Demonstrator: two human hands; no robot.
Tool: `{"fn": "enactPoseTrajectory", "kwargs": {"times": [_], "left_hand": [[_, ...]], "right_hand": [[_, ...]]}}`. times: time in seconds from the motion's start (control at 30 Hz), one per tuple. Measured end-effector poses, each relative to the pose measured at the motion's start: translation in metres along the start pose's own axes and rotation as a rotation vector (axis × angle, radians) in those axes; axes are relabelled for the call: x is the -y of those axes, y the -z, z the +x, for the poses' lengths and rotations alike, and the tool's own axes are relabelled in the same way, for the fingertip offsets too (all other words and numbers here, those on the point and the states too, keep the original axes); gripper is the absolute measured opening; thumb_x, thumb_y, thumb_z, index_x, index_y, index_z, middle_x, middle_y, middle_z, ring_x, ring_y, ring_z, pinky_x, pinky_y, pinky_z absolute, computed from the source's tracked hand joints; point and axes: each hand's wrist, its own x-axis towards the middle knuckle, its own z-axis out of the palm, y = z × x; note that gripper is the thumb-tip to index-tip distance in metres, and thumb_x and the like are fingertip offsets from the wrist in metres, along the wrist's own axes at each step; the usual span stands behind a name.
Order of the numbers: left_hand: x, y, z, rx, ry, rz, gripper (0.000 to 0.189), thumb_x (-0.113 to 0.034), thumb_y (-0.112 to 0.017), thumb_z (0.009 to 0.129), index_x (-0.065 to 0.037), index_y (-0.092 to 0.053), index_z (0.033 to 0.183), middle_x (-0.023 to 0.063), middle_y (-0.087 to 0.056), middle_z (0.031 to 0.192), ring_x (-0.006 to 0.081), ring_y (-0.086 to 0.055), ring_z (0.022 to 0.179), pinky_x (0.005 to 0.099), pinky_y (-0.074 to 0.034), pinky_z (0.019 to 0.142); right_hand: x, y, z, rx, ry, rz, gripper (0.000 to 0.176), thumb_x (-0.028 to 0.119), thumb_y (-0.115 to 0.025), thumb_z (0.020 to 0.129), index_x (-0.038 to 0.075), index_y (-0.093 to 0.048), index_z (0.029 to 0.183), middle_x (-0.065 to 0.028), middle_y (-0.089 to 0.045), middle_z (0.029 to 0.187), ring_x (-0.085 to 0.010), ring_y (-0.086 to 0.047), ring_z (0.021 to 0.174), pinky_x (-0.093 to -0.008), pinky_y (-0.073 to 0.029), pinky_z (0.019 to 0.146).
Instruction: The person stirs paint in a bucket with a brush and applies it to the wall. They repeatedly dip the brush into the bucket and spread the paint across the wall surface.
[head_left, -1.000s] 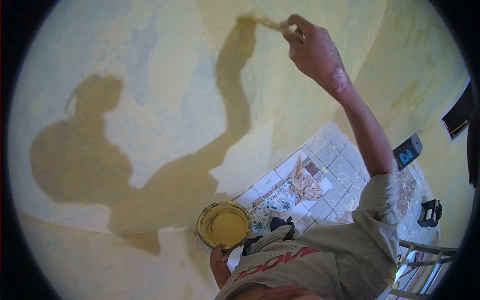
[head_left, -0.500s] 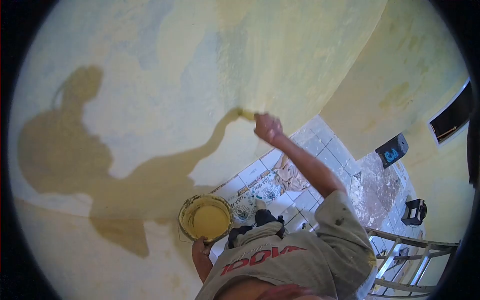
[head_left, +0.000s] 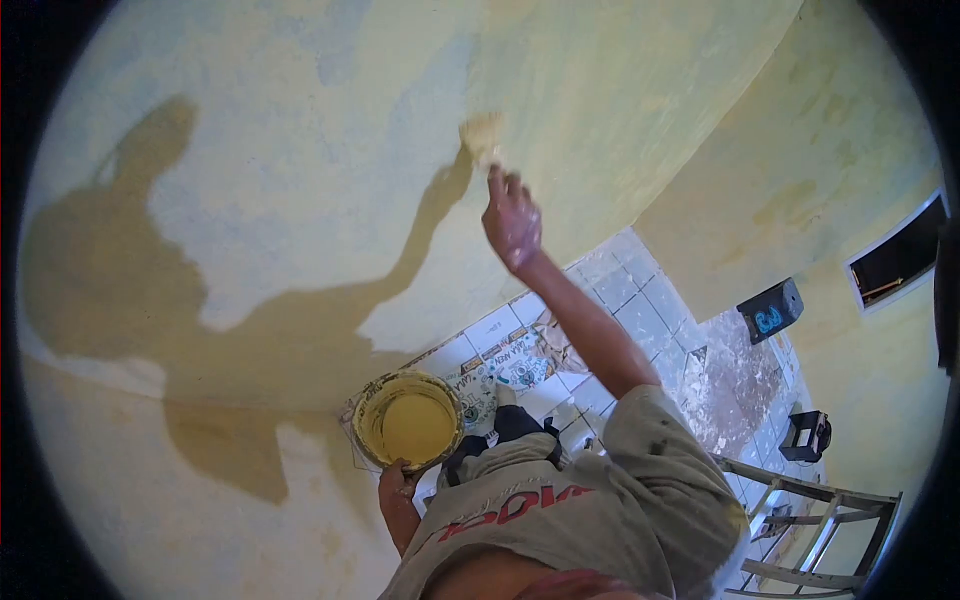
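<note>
Yellow paint fills part of a round bucket (head_left: 418, 428), its rim and inner wall smeared with paint. My left hand (head_left: 401, 481) grips the bucket's near rim, thumb over the edge. Higher up, my right hand (head_left: 513, 218), spotted with paint, is closed round the handle of a wide brush (head_left: 482, 138). The pale bristles point up and lie against or close to the yellow wall (head_left: 300, 90). My arm's shadow meets the brush on the wall.
A metal ladder (head_left: 825, 525) stands at the lower right. Printed sheets (head_left: 520, 365) and crumpled paper lie on the tiled floor (head_left: 640, 290). Farther right are a dark panel with blue marks (head_left: 770, 312), a black box (head_left: 804, 436) and a wall opening (head_left: 897, 250).
My right hand has moved up the wall with the brush, which now points upward instead of left. The left hand still holds the bucket. The view has shifted slightly.
</note>
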Motion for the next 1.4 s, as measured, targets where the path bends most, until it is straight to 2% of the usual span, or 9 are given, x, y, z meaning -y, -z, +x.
{"fn": "enactPoseTrajectory", "kwargs": {"times": [0.13,0.2,0.27,0.53,0.67,0.93,1.07,1.27,1.4], "left_hand": [[-0.006,0.006,0.008,0.008,0.045,-0.005,0.045,0.0,-0.04,0.077,0.011,-0.025,0.117,0.0276,-0.035,0.119,0.0401,-0.047,0.101,0.0487,-0.048,0.078],[-0.004,0.011,0.005,0.03,0.027,0.012,0.045,-0.002,-0.039,0.079,0.011,-0.024,0.119,0.0273,-0.035,0.119,0.0394,-0.047,0.101,0.0494,-0.048,0.077],[-0.01,0.007,0.005,-0.019,0.037,0.051,0.046,-0.003,-0.038,0.079,0.009,-0.023,0.12,0.0272,-0.035,0.119,0.0383,-0.047,0.102,0.0493,-0.048,0.077],[-0.006,0.02,0.022,0.031,0.022,0.048,0.039,0.001,-0.045,0.071,0.011,-0.032,0.106,0.0253,-0.045,0.101,0.0367,-0.053,0.088,0.0451,-0.052,0.074],[-0.01,0.03,0.031,0.024,0.043,0.076,0.043,0.002,-0.045,0.071,0.01,-0.029,0.11,0.0256,-0.044,0.105,0.0367,-0.053,0.09,0.046,-0.051,0.075],[-0.007,0.039,0.036,0.068,0.043,0.071,0.044,0.001,-0.044,0.071,0.009,-0.029,0.112,0.0256,-0.041,0.109,0.0378,-0.051,0.094,0.0473,-0.05,0.076],[-0.01,0.045,0.035,-0.022,0.074,0.066,0.043,0.0,-0.047,0.07,0.008,-0.031,0.11,0.0257,-0.044,0.104,0.0376,-0.051,0.092,0.0483,-0.049,0.076],[-0.02,0.022,0.032,-0.038,0.028,0.226,0.045,0.001,-0.041,0.075,0.008,-0.03,0.118,0.0239,-0.04,0.114,0.0353,-0.046,0.102,0.0476,-0.047,0.081],[-0.022,-0.007,0.022,-0.002,0.06,0.299,0.041,-0.003,-0.045,0.074,0.005,-0.037,0.114,0.0214,-0.042,0.114,0.0328,-0.048,0.099,0.043,-0.05,0.075]], "right_hand": [[-0.003,-0.052,-0.074,0.288,-0.08,-0.013,0.034,0.003,-0.046,0.07,0.003,-0.048,0.104,-0.0168,-0.052,0.09,-0.0308,-0.057,0.074,-0.0383,-0.049,0.058],[-0.023,-0.074,-0.092,0.769,-0.202,0.023,0.027,0.007,-0.045,0.072,0.006,-0.052,0.098,-0.0169,-0.056,0.088,-0.0308,-0.058,0.079,-0.0407,-0.048,0.064],[-0.031,-0.073,-0.073,0.736,-0.251,-0.012,0.022,0.012,-0.044,0.073,0.007,-0.055,0.091,-0.0169,-0.059,0.085,-0.0303,-0.059,0.079,-0.0422,-0.047,0.068],[-0.015,0.113,0.102,0.024,-0.121,0.063,0.012,0.011,-0.048,0.072,0.009,-0.058,0.079,-0.0179,-0.059,0.073,-0.0361,-0.056,0.069,-0.0405,-0.047,0.059],[-0.003,0.087,0.092,-0.472,-0.019,0.112,0.017,0.011,-0.047,0.077,0.008,-0.051,0.093,-0.0162,-0.054,0.076,-0.0345,-0.055,0.064,-0.0438,-0.044,0.052],[0.005,-0.113,-0.142,0.159,-0.36,0.289,0.025,0.007,-0.045,0.079,0.004,-0.048,0.103,-0.0175,-0.051,0.085,-0.0357,-0.054,0.072,-0.043,-0.046,0.058],[-0.019,-0.149,-0.233,0.783,-0.583,0.256,0.03,0.01,-0.047,0.072,0.006,-0.047,0.102,-0.0189,-0.053,0.087,-0.0367,-0.055,0.079,-0.0455,-0.044,0.07],[-0.065,-0.133,-0.362,0.708,-1.092,0.436,0.044,0.024,-0.062,0.058,-0.002,-0.056,0.092,-0.0221,-0.059,0.077,-0.0299,-0.059,0.071,-0.0378,-0.047,0.066],[-0.127,-0.189,-0.509,1.0,-0.9,0.159,0.023,0.017,-0.048,0.071,-0.002,-0.061,0.072,-0.0168,-0.059,0.068,-0.0252,-0.06,0.064,-0.0366,-0.047,0.057]]}}
